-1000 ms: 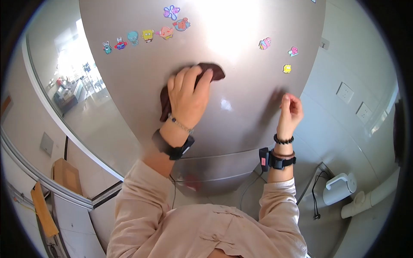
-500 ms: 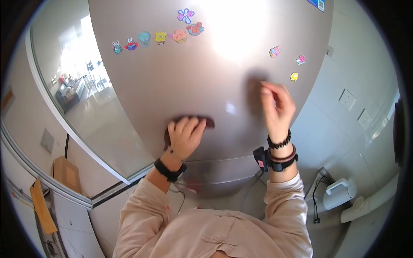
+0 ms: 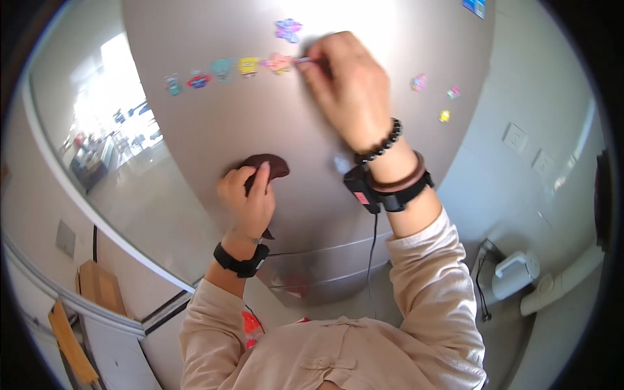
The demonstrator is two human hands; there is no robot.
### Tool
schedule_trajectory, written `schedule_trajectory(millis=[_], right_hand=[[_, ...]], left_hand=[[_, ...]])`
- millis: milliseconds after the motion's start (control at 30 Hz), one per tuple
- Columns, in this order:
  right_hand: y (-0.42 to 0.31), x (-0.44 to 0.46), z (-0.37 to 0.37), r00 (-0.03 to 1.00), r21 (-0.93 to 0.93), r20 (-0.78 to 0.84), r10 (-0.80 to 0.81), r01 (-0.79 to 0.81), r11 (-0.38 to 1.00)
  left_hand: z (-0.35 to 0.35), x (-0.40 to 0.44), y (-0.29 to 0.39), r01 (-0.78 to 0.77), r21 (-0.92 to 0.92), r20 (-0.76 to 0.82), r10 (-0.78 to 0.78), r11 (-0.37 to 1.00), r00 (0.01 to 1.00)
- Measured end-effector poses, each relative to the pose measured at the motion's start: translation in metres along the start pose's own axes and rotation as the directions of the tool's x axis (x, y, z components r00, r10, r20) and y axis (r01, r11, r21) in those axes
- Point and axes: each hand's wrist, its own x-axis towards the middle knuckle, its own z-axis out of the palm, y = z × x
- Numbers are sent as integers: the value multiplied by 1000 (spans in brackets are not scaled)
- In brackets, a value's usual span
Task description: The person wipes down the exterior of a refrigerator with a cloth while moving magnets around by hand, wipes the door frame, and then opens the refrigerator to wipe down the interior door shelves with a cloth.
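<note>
My left hand [image 3: 247,198] is closed around a dark brown cloth [image 3: 275,165] against the lower part of the brushed-metal refrigerator door [image 3: 312,130]. Higher up, my right hand [image 3: 354,84] pinches a small fridge magnet [image 3: 302,60], which shows only as a thin edge at the fingertips. Just left of those fingertips is a pink cartoon magnet [image 3: 279,63]. A yellow square magnet [image 3: 248,66], a teal magnet [image 3: 221,69], a red-and-blue magnet [image 3: 198,80] and a pale blue magnet [image 3: 173,85] continue the row leftward. Above sits a purple flower magnet [image 3: 288,30].
More magnets, including a yellow one [image 3: 444,116], are on the door's right side. A white electric kettle [image 3: 515,276] stands low at the right, near a white pipe [image 3: 562,289]. Sliding glass [image 3: 140,188] borders the left, with a cardboard box [image 3: 101,288] below.
My right hand has moved up and left across the door to the row of magnets and now pinches one. My left hand has shifted slightly left and up with the cloth.
</note>
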Motion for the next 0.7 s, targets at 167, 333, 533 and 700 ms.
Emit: schedule_trajectory(millis=[167,333,533,700], right_hand=[[10,-56,-41,987,127,-29,160,-155,980],[67,-102,-72,896,-27,-55,441,-443,896],[70,-104,-68,913,-62,-158,377,-390,919],[62,-133,-72,867,111,-233,440,-426,898]], left_hand=[[7,8,4,-58,45,-39,60,997,997],[15,62,21,-160,123,-15,163,980,987],[68,160,33,-200,149,-269,234,968,934],[69,158,43,-139,206,-228,186,969,956]])
